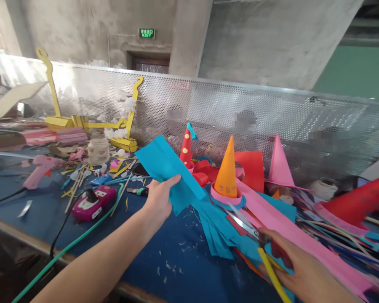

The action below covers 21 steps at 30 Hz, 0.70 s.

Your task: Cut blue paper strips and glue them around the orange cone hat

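Note:
My left hand (160, 197) pinches a folded sheet of blue paper (172, 168) above the table, thumb on top and fingers behind it. In my right hand (287, 265) is a pair of scissors (244, 223), their blades parted slightly and aimed up and left. Some yellow and blue material shows by the scissor handles. Between the hands lie overlapping blue paper strips (214, 231). An orange paper cone hat (228, 172) with a pink and blue brim stands just beyond the scissor tips.
A pink glue gun (41, 170), a purple power strip (94, 203) and a glass jar (98, 150) sit at left. Red (185, 149) and pink cone hats (279, 164) stand farther back. A perforated metal barrier (214, 109) runs behind. A green hose (82, 233) crosses the table edge.

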Tool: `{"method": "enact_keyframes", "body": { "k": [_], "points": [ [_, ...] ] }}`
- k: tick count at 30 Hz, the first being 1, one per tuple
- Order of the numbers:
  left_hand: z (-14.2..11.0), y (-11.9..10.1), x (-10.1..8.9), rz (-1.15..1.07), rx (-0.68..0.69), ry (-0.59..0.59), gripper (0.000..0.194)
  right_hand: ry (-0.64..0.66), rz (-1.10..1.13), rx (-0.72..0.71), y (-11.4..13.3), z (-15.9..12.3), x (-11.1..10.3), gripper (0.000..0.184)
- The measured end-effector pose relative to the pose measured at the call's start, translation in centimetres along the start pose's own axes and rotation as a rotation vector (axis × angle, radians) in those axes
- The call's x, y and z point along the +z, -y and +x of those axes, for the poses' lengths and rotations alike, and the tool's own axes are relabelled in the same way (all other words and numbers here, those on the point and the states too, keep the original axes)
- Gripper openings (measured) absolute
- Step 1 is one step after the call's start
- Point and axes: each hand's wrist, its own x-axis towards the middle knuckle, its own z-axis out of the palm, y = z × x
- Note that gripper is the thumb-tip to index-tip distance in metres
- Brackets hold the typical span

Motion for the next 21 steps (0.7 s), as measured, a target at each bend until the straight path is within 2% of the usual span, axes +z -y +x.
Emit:
{"method": "enact_keyframes", "body": {
  "k": [3,6,11,13,15,17,18,20,21],
  "points": [
    [-0.2,0.2,0.1,0.002,-0.006,0.019,0.06,-0.025,-0.265,0.016,-3.0,0.2,0.0,0.052],
    [-0.2,0.4,0.1,0.005,-0.013,0.039,0.056,0.038,-0.344,0.018,-3.7,-0.3,0.1,0.054],
    [-0.2,0.4,0.1,0.03,-0.005,0.016,0.048,0.229,-0.519,0.056,-0.9,-1.3,-1.5,0.062],
    [-0.3,0.4,0.2,0.032,-0.008,0.022,0.048,0.248,-0.601,0.045,0.4,-1.4,-2.4,0.056],
    [-0.6,0.5,0.2,0.039,-0.023,0.034,0.049,0.211,-0.667,0.039,2.0,-1.3,-2.9,0.041],
    [-1.0,0.7,0.4,0.046,-0.042,0.045,0.048,0.113,-0.613,-0.018,4.0,-0.6,-2.7,0.028],
    [-1.2,0.9,0.6,0.045,-0.06,0.056,0.046,0.038,-0.514,-0.085,5.2,0.0,-2.3,0.029],
    [-1.6,1.5,1.0,0.037,-0.116,0.086,0.043,-0.077,-0.24,-0.22,7.5,1.5,-0.9,0.037],
    [-1.9,1.9,1.2,0.033,-0.152,0.102,0.04,-0.123,-0.127,-0.248,8.6,2.3,-0.1,0.048]
  ]
}}
